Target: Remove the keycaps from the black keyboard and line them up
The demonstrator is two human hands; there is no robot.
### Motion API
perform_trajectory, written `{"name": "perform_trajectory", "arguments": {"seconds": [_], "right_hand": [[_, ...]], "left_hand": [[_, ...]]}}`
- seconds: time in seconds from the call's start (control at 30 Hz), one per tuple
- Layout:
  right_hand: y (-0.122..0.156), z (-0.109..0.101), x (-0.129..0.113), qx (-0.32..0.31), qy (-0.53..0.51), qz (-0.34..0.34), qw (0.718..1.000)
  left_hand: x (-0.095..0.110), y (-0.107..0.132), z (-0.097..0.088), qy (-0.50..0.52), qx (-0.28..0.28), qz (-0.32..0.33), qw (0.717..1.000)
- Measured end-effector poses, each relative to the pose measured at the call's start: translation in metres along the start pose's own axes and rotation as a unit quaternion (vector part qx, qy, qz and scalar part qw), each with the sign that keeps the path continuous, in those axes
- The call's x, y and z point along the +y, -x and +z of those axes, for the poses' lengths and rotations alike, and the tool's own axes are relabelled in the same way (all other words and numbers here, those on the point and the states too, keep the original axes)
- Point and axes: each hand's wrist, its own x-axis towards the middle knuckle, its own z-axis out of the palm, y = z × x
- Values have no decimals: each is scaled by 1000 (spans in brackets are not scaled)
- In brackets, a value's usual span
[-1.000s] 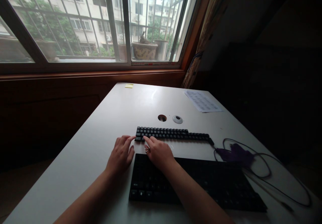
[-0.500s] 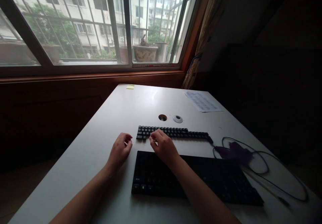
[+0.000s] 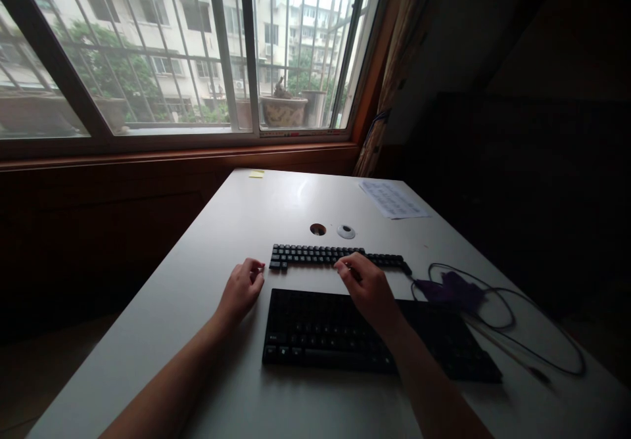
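Observation:
Small black keycaps (image 3: 310,253) stand loose in rows on the white table, with a short third row at the left end. My left hand (image 3: 242,286) rests loosely curled beside that end, its thumb and fingertips a little apart and nothing visible between them. At the front edge of the rows, right of their middle, my right hand (image 3: 365,286) has thumb and fingers pinched together. Whether a keycap sits in that pinch is hidden. Under my right wrist lies a black keyboard (image 3: 330,357), whose near rows show keys; its far part is too dark to make out.
A purple cloth-like item (image 3: 451,290) and looped black cables (image 3: 513,326) lie at the right. Farther back are a cable hole (image 3: 318,229), its round white cover (image 3: 346,231), printed sheets (image 3: 394,200) and a yellow sticky note (image 3: 257,173). A barred window stands behind the table.
My right hand has moved right along the rows, from near their left end to past the middle. My left hand stays by the left end. The view has shifted slightly.

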Motion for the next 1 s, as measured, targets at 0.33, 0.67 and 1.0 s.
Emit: {"name": "perform_trajectory", "arguments": {"seconds": [0.33,0.67,1.0], "right_hand": [[57,-23,21,143,-91,95,981],[60,14,-12,30,-126,42,991],[50,44,-36,-17,-63,-19,998]], "left_hand": [[-3,-5,-4,-14,-49,57,997],[-9,-11,-8,9,-155,162,974],[-6,-11,-13,30,-200,196,960]]}}
